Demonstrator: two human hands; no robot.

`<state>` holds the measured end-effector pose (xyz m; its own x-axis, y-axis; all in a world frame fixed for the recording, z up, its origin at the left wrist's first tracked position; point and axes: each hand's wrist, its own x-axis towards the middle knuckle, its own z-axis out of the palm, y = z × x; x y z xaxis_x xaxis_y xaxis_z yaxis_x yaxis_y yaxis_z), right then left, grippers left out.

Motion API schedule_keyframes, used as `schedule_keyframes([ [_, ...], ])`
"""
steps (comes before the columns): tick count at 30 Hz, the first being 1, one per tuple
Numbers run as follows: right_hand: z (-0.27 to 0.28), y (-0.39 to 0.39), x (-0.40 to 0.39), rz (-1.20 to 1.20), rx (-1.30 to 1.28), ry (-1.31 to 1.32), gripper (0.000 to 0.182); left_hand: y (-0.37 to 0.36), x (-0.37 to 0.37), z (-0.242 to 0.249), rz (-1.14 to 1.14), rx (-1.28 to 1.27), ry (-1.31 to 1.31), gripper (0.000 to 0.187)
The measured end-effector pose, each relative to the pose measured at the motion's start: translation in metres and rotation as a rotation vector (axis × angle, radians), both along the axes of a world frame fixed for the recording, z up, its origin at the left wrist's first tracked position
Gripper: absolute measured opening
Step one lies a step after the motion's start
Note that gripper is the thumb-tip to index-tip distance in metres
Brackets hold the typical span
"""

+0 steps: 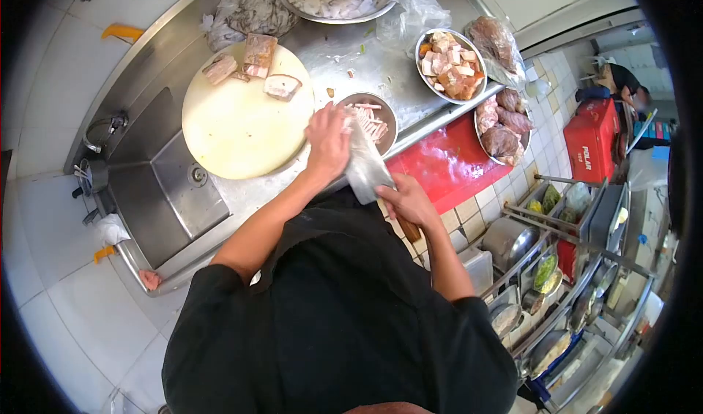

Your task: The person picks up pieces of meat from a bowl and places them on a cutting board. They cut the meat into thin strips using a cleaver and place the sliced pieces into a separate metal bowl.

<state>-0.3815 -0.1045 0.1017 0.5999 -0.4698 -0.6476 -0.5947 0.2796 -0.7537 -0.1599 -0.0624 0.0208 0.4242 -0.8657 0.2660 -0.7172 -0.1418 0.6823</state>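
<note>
In the head view my right hand (408, 200) is closed around the wooden handle of a cleaver (366, 166). Its wide metal blade slants up to the left, with the tip over the near edge of a metal bowl (392, 114) of meat strips (372, 123). My left hand (328, 142) is beside the blade's upper end, fingers extended and slightly blurred, between the bowl and a round cutting board (242, 136). Several chunks of meat (259, 54) lie at the far side of the board.
A sink (172, 194) is at left. Behind stand a bowl of pale food (337, 4), plastic bags (253, 11) and a bowl of cut meat (452, 66). Right are a bowl of large meat pieces (504, 125), a red surface (447, 161) and shelving (578, 231). Another person (622, 81) bends over farther off.
</note>
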Motion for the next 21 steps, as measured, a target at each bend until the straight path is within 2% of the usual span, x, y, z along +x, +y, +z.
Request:
schedule_keyframes([
  [2, 0.0, 0.002, -0.026, -0.231, 0.094, 0.004, 0.021, -0.025, -0.008, -0.021, -0.111, 0.034, 0.022, 0.054],
  [4, 0.006, -0.001, -0.047, -0.234, -0.028, 0.084, 0.019, -0.043, -0.007, -0.052, -0.184, 0.192, -0.026, 0.055],
  [5, 0.004, -0.001, -0.056, -0.245, -0.03, 0.101, 0.018, -0.047, -0.007, -0.066, -0.192, 0.306, -0.163, 0.055],
  [10, 0.0, -0.009, -0.083, -0.292, -0.02, 0.137, 0.017, -0.038, 0.017, -0.002, -0.161, 0.216, -0.056, 0.052],
  [12, -0.002, -0.013, -0.081, -0.304, -0.012, 0.096, 0.017, -0.029, 0.056, 0.01, -0.056, 0.098, -0.147, 0.051],
  [13, -0.002, -0.016, -0.08, -0.308, -0.01, 0.078, 0.017, -0.026, 0.074, 0.024, 0.07, 0.05, -0.11, 0.049],
  [15, 0.005, -0.025, -0.068, -0.266, -0.041, 0.074, 0.016, -0.019, 0.114, 0.029, 0.289, 0.09, -0.152, 0.057],
  [17, 0.009, -0.035, -0.054, -0.22, -0.065, 0.059, 0.015, -0.018, 0.135, 0.023, 0.437, 0.312, -0.167, 0.066],
  [21, 0.007, -0.053, -0.02, -0.099, -0.146, 0.022, 0.015, -0.018, 0.143, -0.009, 0.412, 0.197, 0.052, 0.073],
])
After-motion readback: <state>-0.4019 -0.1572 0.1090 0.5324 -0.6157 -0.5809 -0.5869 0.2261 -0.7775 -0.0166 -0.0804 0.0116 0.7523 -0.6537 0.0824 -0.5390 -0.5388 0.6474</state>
